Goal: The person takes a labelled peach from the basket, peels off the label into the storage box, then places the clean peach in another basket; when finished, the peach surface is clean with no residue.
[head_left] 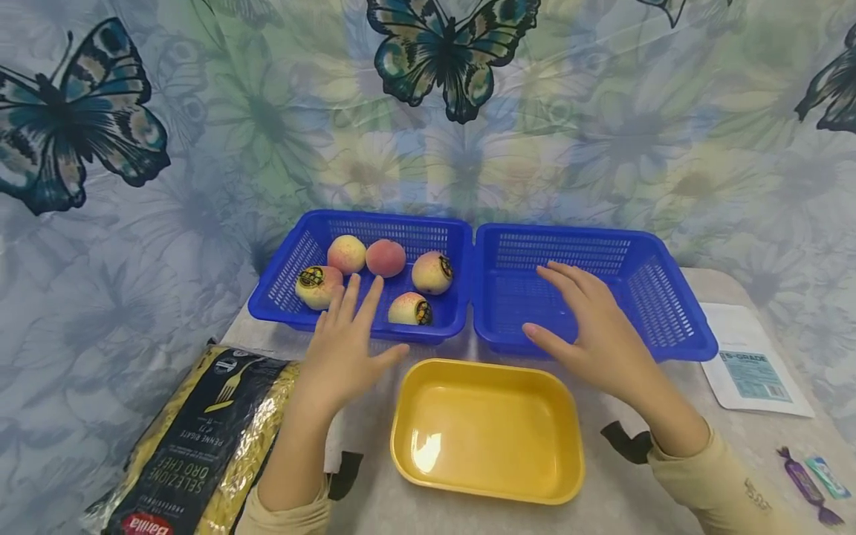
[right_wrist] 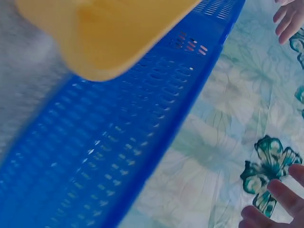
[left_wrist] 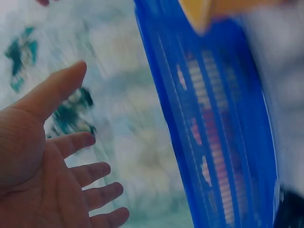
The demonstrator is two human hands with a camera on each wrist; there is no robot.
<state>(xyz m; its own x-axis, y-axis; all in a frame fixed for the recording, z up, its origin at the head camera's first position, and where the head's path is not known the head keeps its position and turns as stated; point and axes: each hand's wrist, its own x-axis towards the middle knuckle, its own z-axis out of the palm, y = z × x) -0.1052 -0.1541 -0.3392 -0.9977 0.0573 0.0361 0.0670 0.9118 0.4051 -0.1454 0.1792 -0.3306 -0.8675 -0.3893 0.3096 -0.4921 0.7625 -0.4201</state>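
Note:
My left hand [head_left: 346, 357], fingers spread, hovers in front of the left blue basket [head_left: 461, 297], its fingertips overlapping the near rim in the head view. Inside that basket lie several peaches [head_left: 386, 258], some bearing dark stickers. Over the near side of the right blue basket [head_left: 702, 338] is my right hand [head_left: 591, 334], its fingers extended and thumb apart. Neither hand holds anything. A yellow tray [head_left: 488, 431] sits between the forearms, close in front of both baskets. Both wrist views show relaxed fingers [left_wrist: 102, 173] with nothing in the palm.
A bag of penne pasta [head_left: 200, 438] lies at the left, partly behind the left forearm. At the right are a white pouch [head_left: 756, 364], a purple-wrapped candy [head_left: 808, 483] and a small teal packet [head_left: 828, 475]. A butterfly-print cloth [head_left: 568, 134] hangs behind the baskets.

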